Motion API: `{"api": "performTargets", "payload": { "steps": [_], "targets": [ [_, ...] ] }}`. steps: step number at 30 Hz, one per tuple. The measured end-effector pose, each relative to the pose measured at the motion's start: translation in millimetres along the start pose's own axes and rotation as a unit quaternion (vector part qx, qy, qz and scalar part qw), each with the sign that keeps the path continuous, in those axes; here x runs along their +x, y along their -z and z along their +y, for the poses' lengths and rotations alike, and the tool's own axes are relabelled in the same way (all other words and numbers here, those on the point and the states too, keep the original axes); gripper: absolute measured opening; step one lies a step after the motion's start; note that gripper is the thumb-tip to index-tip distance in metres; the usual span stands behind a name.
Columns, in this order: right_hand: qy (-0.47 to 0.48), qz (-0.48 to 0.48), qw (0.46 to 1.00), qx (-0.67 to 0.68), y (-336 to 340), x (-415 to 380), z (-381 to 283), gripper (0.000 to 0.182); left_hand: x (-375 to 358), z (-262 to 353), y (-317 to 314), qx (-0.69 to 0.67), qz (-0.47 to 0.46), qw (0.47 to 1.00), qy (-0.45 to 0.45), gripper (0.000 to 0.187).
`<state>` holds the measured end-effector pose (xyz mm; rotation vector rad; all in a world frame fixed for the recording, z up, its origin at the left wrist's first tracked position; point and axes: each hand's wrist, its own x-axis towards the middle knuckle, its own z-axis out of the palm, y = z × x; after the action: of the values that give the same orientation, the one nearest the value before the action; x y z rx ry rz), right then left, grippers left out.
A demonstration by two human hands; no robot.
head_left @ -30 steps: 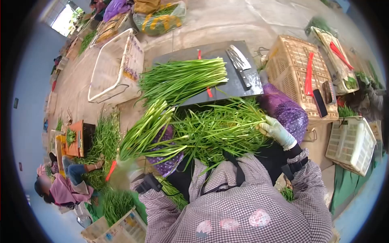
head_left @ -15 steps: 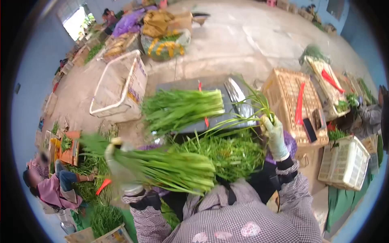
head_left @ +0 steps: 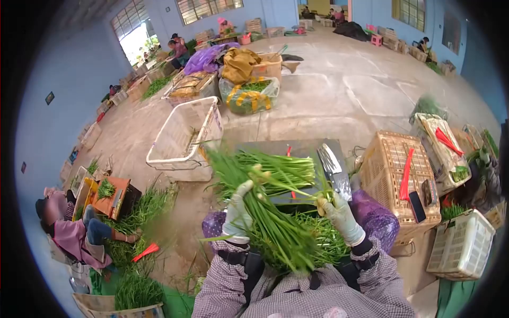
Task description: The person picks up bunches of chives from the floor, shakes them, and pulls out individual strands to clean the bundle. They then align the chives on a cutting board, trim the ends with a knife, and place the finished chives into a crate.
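A bunch of garlic chives [head_left: 275, 222] is gripped in my gloved left hand [head_left: 238, 212], its leaf tips hanging down over my lap. My right hand [head_left: 342, 220], also gloved, pinches a few thin chive leaves near the held bunch. Beyond both hands, a stack of chives [head_left: 286, 168] lies on a dark board [head_left: 254, 145] over a red strip [head_left: 289, 150]. A broad-bladed knife [head_left: 330, 160] rests at the board's right side. Loose chive leaves [head_left: 326, 241] are heaped on my lap over purple plastic [head_left: 376, 214].
A white crate [head_left: 183, 159] stands beyond the board, to the left. At right, a tan crate [head_left: 379, 164] bears a red strip [head_left: 406, 172] and a phone [head_left: 417, 206]. A person [head_left: 79, 233] sits at left beside scattered greens; another person's sleeve [head_left: 485, 169] is at far right.
My left hand has brought its bunch rightward, close to my right hand. The long stalks at my right hand no longer stand up beside the knife. The view has tilted up.
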<state>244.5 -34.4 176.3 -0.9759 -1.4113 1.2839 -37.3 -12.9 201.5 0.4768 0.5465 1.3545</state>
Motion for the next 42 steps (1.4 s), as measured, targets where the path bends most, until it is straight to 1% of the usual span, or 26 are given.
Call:
{"api": "performTargets", "payload": {
  "steps": [1,2,5,7,9,11,12,15,17,19,20,21,23,24,25,27,29,31,32,33,35,37,39,40,41,42],
  "targets": [
    [-0.007,0.001,1.0,0.003,1.8,-6.2,5.7,0.017,-4.9,4.1,-2.0,0.015,0.02,0.998,-0.05,0.043],
    [-0.025,0.0,1.0,-0.01,5.7,-12.5,14.5,0.018,-0.7,3.6,13.4,-0.002,-0.028,0.996,-0.087,0.041],
    [-0.039,0.013,0.999,0.013,18.8,-33.5,62.7,0.022,-7.1,16.1,26.1,-0.019,-0.026,0.993,-0.116,0.023],
    [0.032,0.019,0.928,-0.372,33.8,-48.2,101.9,0.023,-13.0,24.2,35.2,0.003,0.001,0.99,-0.143,0.02],
    [-0.018,0.01,0.918,-0.395,42.4,-65.5,125.1,0.034,-19.2,33.1,43.0,0.024,0.023,0.985,-0.167,0.017],
    [-0.126,-0.181,0.786,-0.577,47.9,-80.9,117.9,0.05,-23.7,42.5,46.1,0.049,0.036,0.977,-0.205,0.018],
    [-0.108,-0.212,0.757,-0.609,46.1,-91.0,115.8,0.058,-28.4,45.5,41.4,0.06,0.046,0.975,-0.211,0.017],
    [-0.093,-0.244,0.765,-0.589,39.7,-78.4,80.0,0.055,-33.0,45.7,35.7,0.087,0.05,0.972,-0.211,0.018],
    [-0.082,-0.181,0.816,-0.542,12.4,-46.1,46.9,0.052,-30.5,37.5,39.3,0.096,0.039,0.974,-0.199,0.019],
    [0.087,-0.042,0.968,-0.231,-22.1,-27.7,41.4,0.046,-28.7,24.5,34.7,0.052,0.022,0.983,-0.177,0.019],
    [-0.062,-0.072,0.994,-0.046,-38.2,-18.7,32.9,0.045,-27.4,17.6,32.1,0.025,-0.001,0.986,-0.162,0.018],
    [-0.131,-0.086,0.983,0.1,-55.1,-13.1,14.8,0.042,-26.7,11.3,31.0,0.027,-0.007,0.988,-0.154,0.018],
    [-0.081,-0.099,0.973,0.192,-69.9,-3.9,29.1,0.033,-26.8,2.7,32.9,0.039,0.01,0.988,-0.151,0.018],
    [-0.116,-0.045,0.925,0.358,-79.6,2.1,37.1,0.022,-27.8,2.7,35.2,0.034,0.013,0.988,-0.148,0.016],
    [-0.1,-0.027,0.937,0.335,-70.1,-0.3,38.1,0.014,-29.9,4.5,39.1,0.035,0.016,0.988,-0.148,0.016],
    [0.121,0.014,0.991,0.048,-48.1,-0.2,58.1,0.012,-36.2,13.3,48.7,-0.013,0.037,0.988,-0.148,0.015],
    [0.06,0.059,0.984,0.155,-13.2,-4.0,81.5,0.013,-42.4,22.5,54.4,0.007,0.061,0.982,-0.179,0.014],
    [-0.06,0.102,0.99,0.076,18.9,-11.9,80.3,0.015,-43.1,34.7,73.6,-0.002,0.072,0.976,-0.206,0.017],
    [-0.045,0.054,0.993,-0.093,34.9,-9.8,112.2,0.02,-43.1,38.2,81.6,-0.006,0.066,0.976,-0.205,0.017],
    [0.075,0.048,0.923,-0.375,46.8,-12.7,157.8,0.033,-44.4,38.1,82.7,-0.008,0.068,0.976,-0.206,0.017],
    [-0.116,0.003,0.737,-0.666,33.2,-37.2,179.0,0.044,-42.2,37.5,81.9,-0.006,0.07,0.975,-0.213,0.016],
    [-0.168,-0.258,0.756,-0.577,22.8,-38.3,157.6,0.052,-37.8,36.3,79.2,-0.007,0.065,0.975,-0.213,0.016],
    [-0.003,-0.072,0.797,-0.599,-6.4,-28.9,121.4,0.042,-43.0,29.2,75.7,-0.003,0.073,0.976,-0.205,0.016],
    [0.071,0.003,0.88,-0.469,-17.0,-20.6,99.4,0.038,-44.4,24.4,69.1,0.005,0.078,0.976,-0.204,0.014],
    [0.04,-0.021,0.946,-0.322,-28.7,-10.9,71.9,0.044,-41.9,21.9,64.0,0.013,0.078,0.976,-0.203,0.013],
    [-0.047,-0.069,0.994,-0.063,-39.0,-3.5,53.9,0.054,-37.6,19.6,68.6,0.021,0.052,0.981,-0.186,0.013]
  ]
}}
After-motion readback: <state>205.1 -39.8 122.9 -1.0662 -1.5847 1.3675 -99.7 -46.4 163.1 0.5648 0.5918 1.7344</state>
